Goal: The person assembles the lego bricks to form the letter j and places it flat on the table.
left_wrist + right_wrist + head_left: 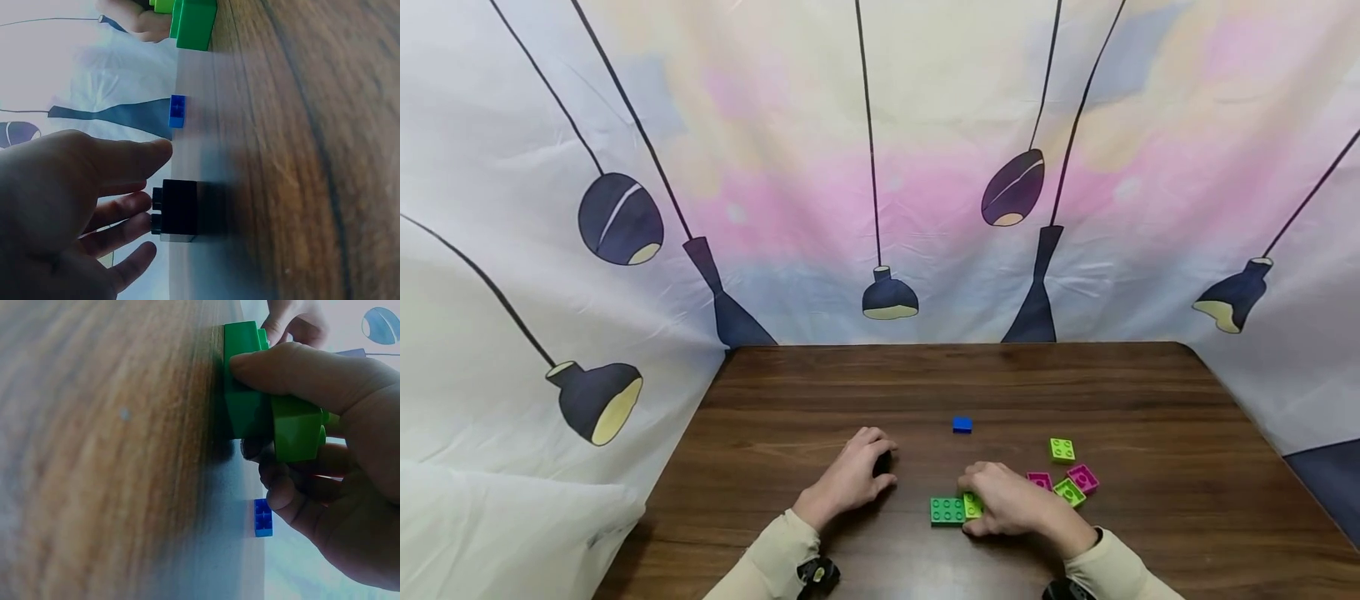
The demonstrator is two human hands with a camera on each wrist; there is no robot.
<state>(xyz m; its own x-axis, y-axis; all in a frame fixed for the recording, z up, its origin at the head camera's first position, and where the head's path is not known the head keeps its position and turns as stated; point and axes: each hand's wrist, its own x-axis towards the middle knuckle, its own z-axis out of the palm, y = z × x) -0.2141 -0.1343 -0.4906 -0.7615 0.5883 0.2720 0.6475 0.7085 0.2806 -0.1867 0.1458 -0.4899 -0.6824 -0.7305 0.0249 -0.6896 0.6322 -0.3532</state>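
The left hand (853, 471) hovers around a small black brick (179, 209) with its thumb and fingers parted; the brick stands studs-up on the table. The fingers are loosely bent behind its studs in the left wrist view, with the thumb off to the side. My right hand (1007, 498) grips a dark green brick (947, 512) that has a lime brick (297, 428) set on the studs of one end. The thumb (262, 365) presses the green brick's side, while the other fingers curl round the far side, partly hidden behind the bricks.
A blue brick (962, 425) lies farther back on the brown table (775, 400). To the right of the right hand are a lime brick (1062, 450), another lime brick (1069, 492), a magenta brick (1083, 478) and a second magenta brick (1039, 480) partly behind the hand.
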